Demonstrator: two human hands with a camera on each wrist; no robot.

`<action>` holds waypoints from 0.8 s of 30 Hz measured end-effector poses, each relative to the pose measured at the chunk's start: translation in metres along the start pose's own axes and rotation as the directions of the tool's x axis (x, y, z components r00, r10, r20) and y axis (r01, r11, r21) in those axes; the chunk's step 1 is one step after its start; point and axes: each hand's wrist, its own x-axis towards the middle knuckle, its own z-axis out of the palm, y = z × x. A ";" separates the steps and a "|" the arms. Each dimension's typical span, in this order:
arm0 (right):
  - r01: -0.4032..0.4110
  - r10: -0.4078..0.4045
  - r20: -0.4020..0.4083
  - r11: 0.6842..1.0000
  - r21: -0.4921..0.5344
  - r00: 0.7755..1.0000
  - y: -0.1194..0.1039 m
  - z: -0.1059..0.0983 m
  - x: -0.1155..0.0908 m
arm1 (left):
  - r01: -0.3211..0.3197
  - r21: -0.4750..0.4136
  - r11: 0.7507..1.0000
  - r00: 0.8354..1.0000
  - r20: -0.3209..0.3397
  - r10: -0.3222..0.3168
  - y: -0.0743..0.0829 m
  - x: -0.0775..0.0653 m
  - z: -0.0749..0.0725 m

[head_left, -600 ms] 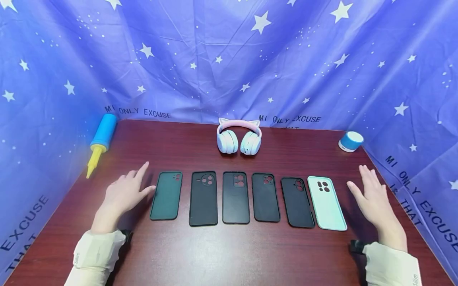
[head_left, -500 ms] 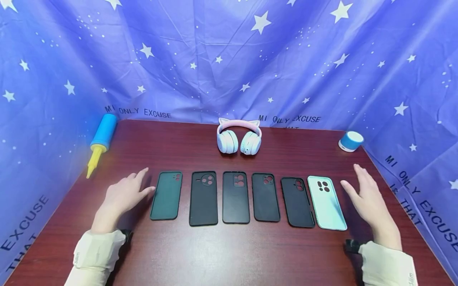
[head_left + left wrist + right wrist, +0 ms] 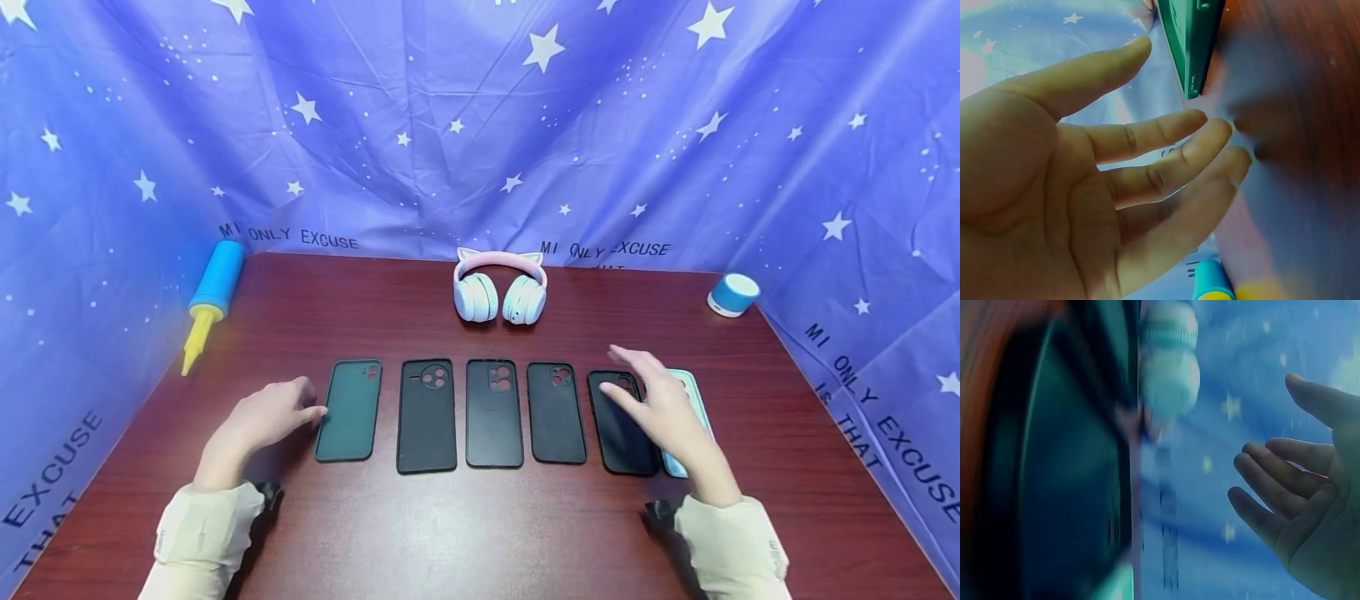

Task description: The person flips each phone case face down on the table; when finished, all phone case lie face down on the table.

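A row of phone cases lies inner side up on the table. At its left end is a dark green case (image 3: 349, 412); my left hand (image 3: 262, 417) is beside it, thumb tip at its left edge. In the left wrist view the fingers (image 3: 1147, 181) bend loosely around nothing. My right hand (image 3: 667, 408) hovers over the right end of the row, fingers spread and holding nothing. It overlaps the rightmost black case (image 3: 630, 446) and hides much of the mint case (image 3: 677, 467). Between these ends lie black cases, one (image 3: 426, 425) with a round camera cutout.
Cat-ear headphones (image 3: 500, 287) stand at the back middle of the dark red table (image 3: 375, 542). A blue and white cylinder (image 3: 733, 295) is at the back right. A blue and yellow hand pump (image 3: 214, 287) lies at the left edge. Starry blue cloth (image 3: 412, 150) encloses the sides and back.
My right hand has swept left, from beside the mint case to over it and the black case beside it. The left hand's fingers have drawn in a little. The cases have not moved.
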 end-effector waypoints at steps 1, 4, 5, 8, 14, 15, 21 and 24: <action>0.016 -0.016 0.010 1.000 0.017 1.000 -0.005 0.004 0.002 | -0.002 -0.015 1.000 1.000 0.008 0.002 0.000 0.000 0.001; 0.047 -0.049 0.043 0.998 0.049 0.998 -0.019 0.018 0.008 | -0.001 -0.076 0.997 0.999 0.037 0.004 0.001 0.000 0.002; 0.053 -0.056 0.058 0.997 0.052 0.997 -0.024 0.022 0.009 | 0.002 -0.097 0.995 0.999 0.047 0.003 0.002 -0.001 0.002; 0.075 -0.083 0.106 0.994 0.074 0.991 -0.036 0.034 0.014 | 0.013 -0.149 0.989 0.998 0.067 -0.003 0.003 -0.002 0.003; 0.100 -0.128 0.198 0.985 0.144 0.972 -0.061 0.056 0.021 | 0.033 -0.193 0.981 0.996 0.087 -0.017 0.004 -0.001 0.004; 0.100 -0.131 0.213 0.983 0.152 0.968 -0.065 0.059 0.023 | 0.038 -0.198 0.980 0.996 0.089 -0.021 0.005 -0.001 0.003; 0.122 -0.178 0.270 0.970 0.210 0.946 -0.088 0.078 0.032 | 0.036 -0.211 0.977 0.996 0.090 -0.017 0.005 -0.001 0.004; 0.127 -0.202 0.287 0.957 0.259 0.936 -0.097 0.089 0.036 | 0.045 -0.238 0.970 0.995 0.096 -0.023 0.005 0.000 0.005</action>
